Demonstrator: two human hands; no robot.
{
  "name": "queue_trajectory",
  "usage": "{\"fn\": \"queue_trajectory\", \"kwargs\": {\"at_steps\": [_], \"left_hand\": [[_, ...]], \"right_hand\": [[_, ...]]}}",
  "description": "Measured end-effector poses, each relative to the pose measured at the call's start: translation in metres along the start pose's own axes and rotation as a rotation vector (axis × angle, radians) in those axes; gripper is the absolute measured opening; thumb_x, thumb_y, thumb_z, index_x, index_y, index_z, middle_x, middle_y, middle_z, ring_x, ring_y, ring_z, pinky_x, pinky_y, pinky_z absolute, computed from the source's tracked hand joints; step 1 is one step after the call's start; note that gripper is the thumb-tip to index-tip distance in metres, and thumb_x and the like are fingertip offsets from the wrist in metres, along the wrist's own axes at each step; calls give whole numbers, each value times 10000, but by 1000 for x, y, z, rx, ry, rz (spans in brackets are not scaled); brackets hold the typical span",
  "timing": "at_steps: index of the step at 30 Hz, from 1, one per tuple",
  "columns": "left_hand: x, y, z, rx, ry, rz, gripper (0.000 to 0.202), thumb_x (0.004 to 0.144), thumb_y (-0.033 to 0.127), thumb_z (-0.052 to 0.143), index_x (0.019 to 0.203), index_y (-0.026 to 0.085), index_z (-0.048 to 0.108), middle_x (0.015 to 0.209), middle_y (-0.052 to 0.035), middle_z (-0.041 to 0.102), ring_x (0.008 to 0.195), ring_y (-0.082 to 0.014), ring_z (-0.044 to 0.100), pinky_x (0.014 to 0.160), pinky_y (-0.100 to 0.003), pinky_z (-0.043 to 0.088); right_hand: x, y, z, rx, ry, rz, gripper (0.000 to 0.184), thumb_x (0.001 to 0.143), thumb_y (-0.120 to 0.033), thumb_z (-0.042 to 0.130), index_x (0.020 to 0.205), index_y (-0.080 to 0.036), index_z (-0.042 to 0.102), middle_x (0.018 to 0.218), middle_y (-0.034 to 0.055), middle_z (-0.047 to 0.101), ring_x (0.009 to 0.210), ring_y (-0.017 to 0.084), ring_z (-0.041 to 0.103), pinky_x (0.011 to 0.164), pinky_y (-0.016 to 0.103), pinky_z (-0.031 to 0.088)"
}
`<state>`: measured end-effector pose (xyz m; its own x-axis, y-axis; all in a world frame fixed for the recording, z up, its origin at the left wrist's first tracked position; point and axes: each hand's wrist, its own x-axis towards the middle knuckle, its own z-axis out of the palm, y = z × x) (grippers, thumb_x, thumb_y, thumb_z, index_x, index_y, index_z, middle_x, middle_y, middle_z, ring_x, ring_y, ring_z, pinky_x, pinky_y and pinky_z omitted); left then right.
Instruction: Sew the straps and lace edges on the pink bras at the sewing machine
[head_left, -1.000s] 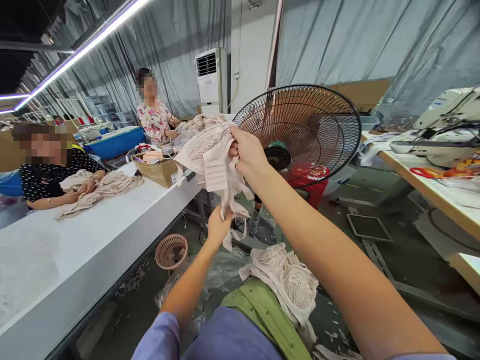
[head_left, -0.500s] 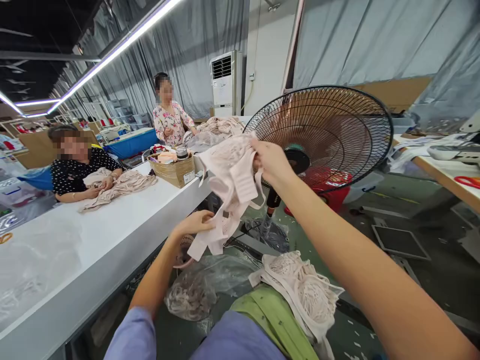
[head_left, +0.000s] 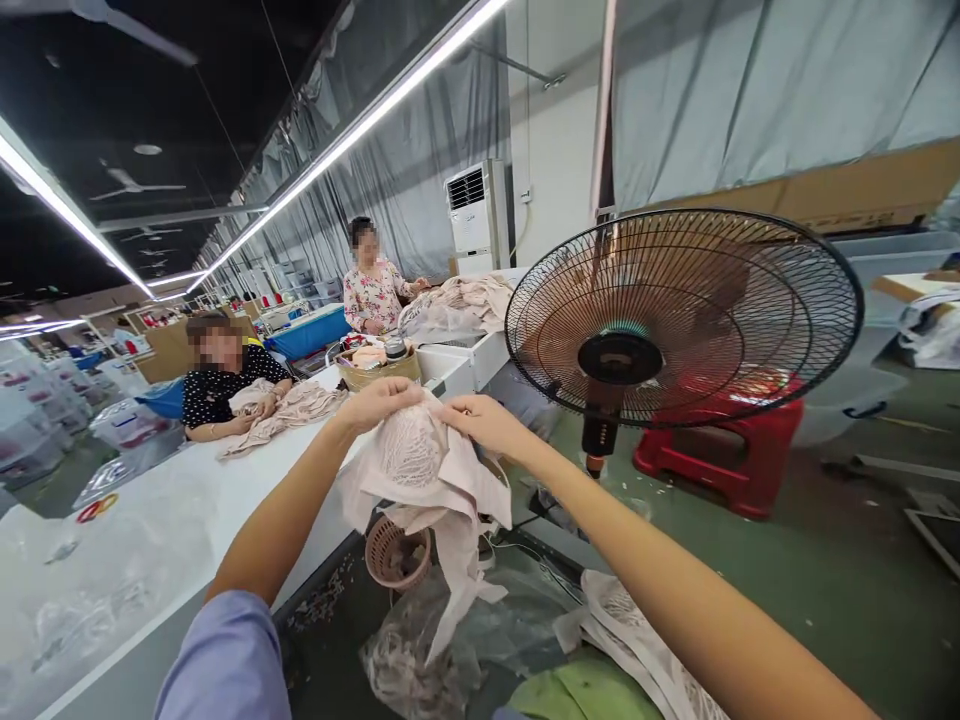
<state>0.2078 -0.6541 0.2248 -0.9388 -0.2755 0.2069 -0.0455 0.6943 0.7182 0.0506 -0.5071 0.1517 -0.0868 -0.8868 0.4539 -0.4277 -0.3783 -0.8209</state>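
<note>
A pale pink lace bra (head_left: 420, 460) hangs in front of me, its bands and straps dangling below. My left hand (head_left: 380, 402) pinches its top edge from the left. Close beside it, my right hand (head_left: 480, 420) grips the same edge on the right, fingers closed. More pale lace bras (head_left: 637, 630) lie on my lap, on a green cloth (head_left: 585, 692), partly behind my right forearm.
A large black fan (head_left: 682, 320) stands at right, near a red stool (head_left: 727, 440). The white table (head_left: 300, 500) runs along the left. Below are a pink basket (head_left: 397, 553) and a plastic bag (head_left: 420, 650). Two co-workers (head_left: 225, 385) (head_left: 375, 290) handle similar fabric.
My left hand has moved up from the lower bands to the bra's top edge, beside my right hand. The bra now hangs lower in view with its lace cup facing me. My view has tilted upward.
</note>
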Motion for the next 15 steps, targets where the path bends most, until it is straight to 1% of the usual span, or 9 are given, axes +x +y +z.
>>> {"fn": "queue_trajectory", "kwargs": {"at_steps": [1,3,6,8,10,12,13,15], "left_hand": [[-5,9,-6,13,36,14,499,824,638,631,767,143,653,703,-27,633,608,-134,572,580,-245,464],[-12,32,-22,91,100,56,424,843,568,657,796,147,669,748,-17,642,660,-123,571,613,-223,450],[-17,72,-56,343,177,139,357,855,500,671,812,148,713,768,-21,670,698,-129,591,632,-218,450],[-18,93,-78,384,253,152,352,846,491,688,795,144,713,743,-21,668,674,-128,594,614,-219,450],[-20,106,-98,366,330,125,359,820,490,726,789,132,701,718,-19,658,629,-117,581,584,-217,450],[-23,113,-114,330,379,71,365,815,470,752,833,111,692,715,-14,652,601,-97,567,574,-210,452],[-24,116,-122,314,390,45,370,826,459,752,867,97,686,719,-11,650,595,-87,561,579,-210,457],[-28,118,-135,320,393,19,399,845,453,749,912,65,679,716,-15,651,595,-77,563,600,-230,483]], "right_hand": [[0,3,3,14,-42,5,516,872,-639,545,703,-152,572,621,-31,422,604,117,358,571,248,262],[-2,10,13,59,-155,14,491,866,-612,573,788,-134,658,653,-16,509,625,127,417,593,248,313],[-4,25,38,98,-319,22,440,848,-556,631,872,-129,733,764,18,646,717,159,528,667,253,390],[-8,40,57,59,-387,54,383,838,-515,658,902,-154,767,832,22,698,770,172,574,691,246,411],[-15,58,73,-33,-379,117,294,821,-454,687,874,-182,787,831,20,713,767,172,585,673,239,399],[-26,79,84,-114,-302,195,210,793,-375,712,752,-181,779,759,34,698,727,172,567,642,248,363],[-32,91,87,-135,-260,233,211,777,-343,718,663,-170,754,692,43,670,691,171,548,624,258,339],[-44,114,89,-143,-199,311,301,767,-327,710,523,-153,684,549,42,576,606,162,493,589,275,291]]}}
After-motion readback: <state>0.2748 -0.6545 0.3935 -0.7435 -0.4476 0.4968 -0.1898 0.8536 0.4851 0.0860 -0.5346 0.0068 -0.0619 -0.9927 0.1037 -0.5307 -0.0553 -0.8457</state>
